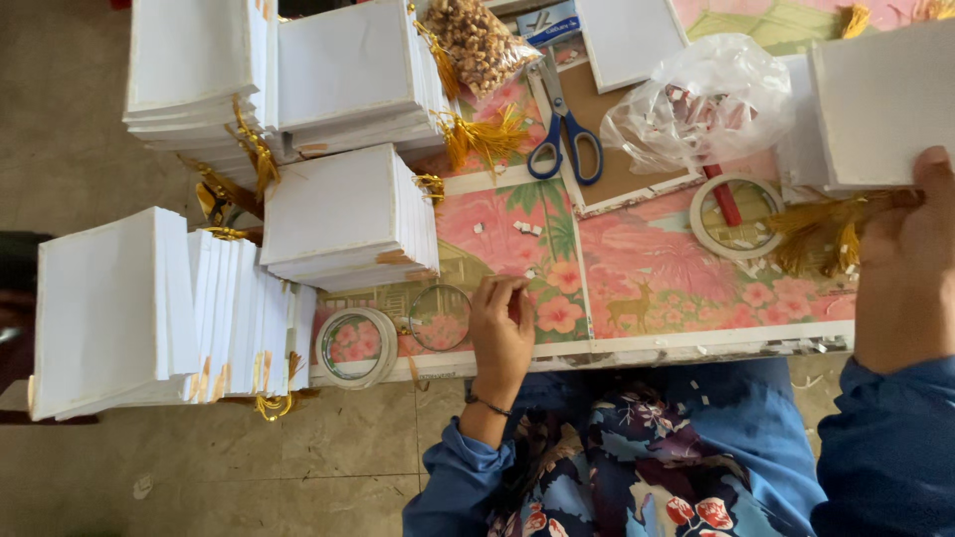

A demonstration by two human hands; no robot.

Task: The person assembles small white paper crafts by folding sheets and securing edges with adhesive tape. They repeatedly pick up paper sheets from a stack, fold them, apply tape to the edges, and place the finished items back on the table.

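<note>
Left hand point(500, 328) by clear tape ring point(440, 317), right hand point(905, 268) apparently gripping white card point(880, 99)

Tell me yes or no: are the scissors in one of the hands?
No, the blue-handled scissors lie on the table, apart from the left hand and the right hand.

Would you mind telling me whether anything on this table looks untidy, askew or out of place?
Small white scraps lie scattered over the flowered tabletop and along its front edge. The stack of white cards at the left corner leans fanned out, overhanging the table. The blue-handled scissors lie open.
</note>
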